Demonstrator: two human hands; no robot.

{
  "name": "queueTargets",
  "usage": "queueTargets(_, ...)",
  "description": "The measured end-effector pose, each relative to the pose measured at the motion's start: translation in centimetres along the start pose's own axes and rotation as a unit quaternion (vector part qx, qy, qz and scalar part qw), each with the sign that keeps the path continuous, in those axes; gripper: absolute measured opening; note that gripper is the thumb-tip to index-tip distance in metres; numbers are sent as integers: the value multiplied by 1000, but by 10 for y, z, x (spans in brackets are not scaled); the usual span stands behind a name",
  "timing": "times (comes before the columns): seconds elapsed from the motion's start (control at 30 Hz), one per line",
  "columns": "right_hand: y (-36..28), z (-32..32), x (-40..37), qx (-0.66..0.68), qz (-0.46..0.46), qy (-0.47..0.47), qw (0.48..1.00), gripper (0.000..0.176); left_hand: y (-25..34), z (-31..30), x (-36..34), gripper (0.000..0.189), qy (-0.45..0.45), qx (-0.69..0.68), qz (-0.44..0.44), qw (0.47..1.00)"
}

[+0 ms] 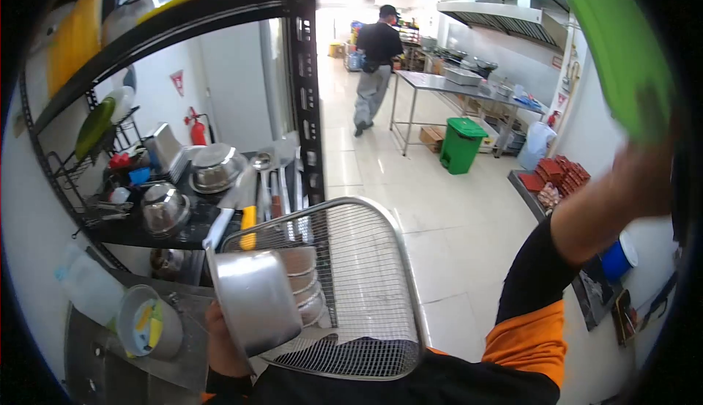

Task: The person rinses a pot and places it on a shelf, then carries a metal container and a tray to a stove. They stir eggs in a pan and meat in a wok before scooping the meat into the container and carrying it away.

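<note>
My left hand (220,343) grips a small round metal tin (253,299), tilted on its side, at the lower left. Behind it a wire mesh basket (366,273) rests against my left arm, with several stacked metal cups (307,284) beside the tin. My right hand (644,167) is raised at the upper right and holds a green board (619,39) up by its lower edge; the hand is blurred.
A black shelf rack (300,75) at left holds metal bowls (216,167), utensils and plates. A steel counter (95,346) at lower left carries a small bowl (146,324). Down the tiled aisle a person (377,57) walks away, past a steel table (439,83) and green bin (461,145).
</note>
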State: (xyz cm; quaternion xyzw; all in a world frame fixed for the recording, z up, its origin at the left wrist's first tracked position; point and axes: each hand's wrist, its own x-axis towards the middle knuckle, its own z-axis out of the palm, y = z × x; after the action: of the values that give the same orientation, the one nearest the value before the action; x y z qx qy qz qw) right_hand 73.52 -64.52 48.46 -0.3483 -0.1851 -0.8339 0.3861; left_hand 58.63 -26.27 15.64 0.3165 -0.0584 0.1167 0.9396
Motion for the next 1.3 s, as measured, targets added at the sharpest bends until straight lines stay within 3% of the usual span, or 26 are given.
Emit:
queueTargets(0.1, 55, -106, -21, -183, 34, 2, 983, 28, -64, 12, 34, 45, -31, -33, -74, 996)
queueTargets(0.17, 91, -168, -60, -344, 58, -46, 936, 34, -105, 15, 54, 45, -45, -49, -115, 991)
queueTargets(0.23, 113, -186, -98, -252, 247, -55, 934, 39, -140, 18, 72, 45, -49, -63, -145, 986)
queueTargets(0.27, 114, -182, -116, -78, 374, -13, 924, 35, -155, 21, 78, 45, -33, -78, -157, 984)
queueTargets(0.37, 161, -206, -177, 2, 516, -97, 851, 29, -191, 33, 101, 40, 57, -118, -177, 975)
queueTargets(0.47, 210, -216, -241, -37, 565, -218, 795, 25, -209, 33, 131, 38, 88, -85, -201, 972)
queueTargets(0.57, 267, -220, -321, -107, 497, -334, 794, 23, -223, 47, 173, 33, 135, -42, -190, 972)
queueTargets(0.6, 283, -219, -342, -166, 476, -394, 769, 22, -237, 34, 190, 31, 160, -27, -166, 973)
queueTargets(0.63, 301, -218, -362, -222, 451, -450, 738, 21, -254, -26, 203, 25, 113, -83, -199, 970)
queueTargets(0.67, 319, -219, -382, -276, 421, -503, 703, 20, -263, -5, 225, 16, 196, -58, -173, 964)
queueTargets(0.73, 358, -234, -427, -391, 392, -613, 564, 19, -280, -4, 279, 11, 264, -37, -137, 954)
queueTargets(0.77, 372, -248, -445, -433, 376, -659, 487, 18, -289, -22, 308, 11, 250, -33, -119, 960)
queueTargets(0.83, 397, -315, -476, -486, 335, -738, 327, 18, -304, -56, 360, 11, 230, -42, -102, 967)
queueTargets(0.87, 412, -352, -484, -496, 312, -766, 263, 18, -299, -32, 394, 12, 288, -39, -54, 955)
queueTargets(0.93, 420, -426, -479, -514, 331, -759, 224, 18, -295, -58, 445, 17, 173, -112, -48, 977)
queueTargets(1.0, 416, -507, -458, -560, 384, -723, 129, 20, -284, -42, 497, 20, 213, -52, -8, 976)
queueTargets(1.03, 414, -548, -443, -512, 350, -784, 6, 23, -281, -45, 520, 21, 193, -53, -1, 980)
queueTargets(1.07, 406, -575, -424, -564, 553, -609, 69, 24, -277, -49, 544, 22, 171, -53, 7, 984)
queueTargets(1.17, 405, -581, -410, -578, 539, -601, -114, 24, -276, -73, 622, 23, 175, -24, 34, 984)
queueTargets(1.23, 431, -555, -436, -543, 526, -633, -165, 24, -279, -75, 672, 23, 198, -5, 49, 979)
queueTargets(1.3, 478, -519, -479, -503, 503, -678, -182, 24, -284, -82, 717, 21, 232, 9, 63, 971)
